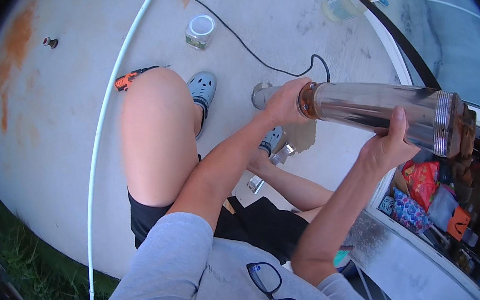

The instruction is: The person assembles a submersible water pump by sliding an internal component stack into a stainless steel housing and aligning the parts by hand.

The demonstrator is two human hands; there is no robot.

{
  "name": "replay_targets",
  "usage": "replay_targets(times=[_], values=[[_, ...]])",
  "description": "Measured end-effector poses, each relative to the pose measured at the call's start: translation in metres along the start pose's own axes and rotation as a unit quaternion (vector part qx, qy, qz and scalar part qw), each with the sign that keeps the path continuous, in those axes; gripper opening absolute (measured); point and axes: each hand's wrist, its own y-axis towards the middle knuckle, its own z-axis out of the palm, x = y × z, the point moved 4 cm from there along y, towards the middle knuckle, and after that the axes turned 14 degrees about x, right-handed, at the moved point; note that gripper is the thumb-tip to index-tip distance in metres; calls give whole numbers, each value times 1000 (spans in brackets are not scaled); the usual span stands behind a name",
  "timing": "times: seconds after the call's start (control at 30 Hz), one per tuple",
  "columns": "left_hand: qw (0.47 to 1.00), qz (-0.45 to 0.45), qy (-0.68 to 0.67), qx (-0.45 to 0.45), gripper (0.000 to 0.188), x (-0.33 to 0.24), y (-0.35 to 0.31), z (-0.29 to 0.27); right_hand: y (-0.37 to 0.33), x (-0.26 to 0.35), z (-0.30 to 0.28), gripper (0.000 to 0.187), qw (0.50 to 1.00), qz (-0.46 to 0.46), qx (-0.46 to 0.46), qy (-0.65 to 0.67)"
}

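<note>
Gripping a metal cylinder (374,102) with fingers of left hand (283,105) wrapped at its rusty collar (307,101) and of right hand (391,147) curled beneath, above a stained pale floor (278,15), with clear jar (200,33), black cable (269,65) and white-framed glass (452,37) beyond.

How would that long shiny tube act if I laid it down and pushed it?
The long shiny tube would probably roll, because its sides are round. It looks stiff, running straight between the left hand and the right hand. Its smooth, glossy surface might feel slippery too.
</note>
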Motion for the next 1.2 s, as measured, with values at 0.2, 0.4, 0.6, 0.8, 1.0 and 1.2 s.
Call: replay_targets(times=[0.2, 0.4, 0.6, 0.8, 1.0, 1.2], values=[[1000, 5, 0, 12, 86, 4, -2, -5, -12, 7, -3, 74, 998, 25, -56, -29], [999, 35, -18, -27, 79, 10, 8, 2, 12, -22, -62, 78, 991, 46, 111, 56], [998, 14, -15, -59, 77, -6, -3, 0, 2, 4, 7, 74, 996, -48, -56, -40], [1000, 8, -1, 7, 87, 9, -2, -3, -9, -17, -37, 83, 999, 28, 16, 7], [998, 22, 20, -48, 85, 3, 1, 2, 3, -25, -41, 73, 999, 2, 27, 33], [998, 10, 5, -66, 81, -2, -3, 5, -2, -6, -10, 77, 997, -51, -54, -4]])
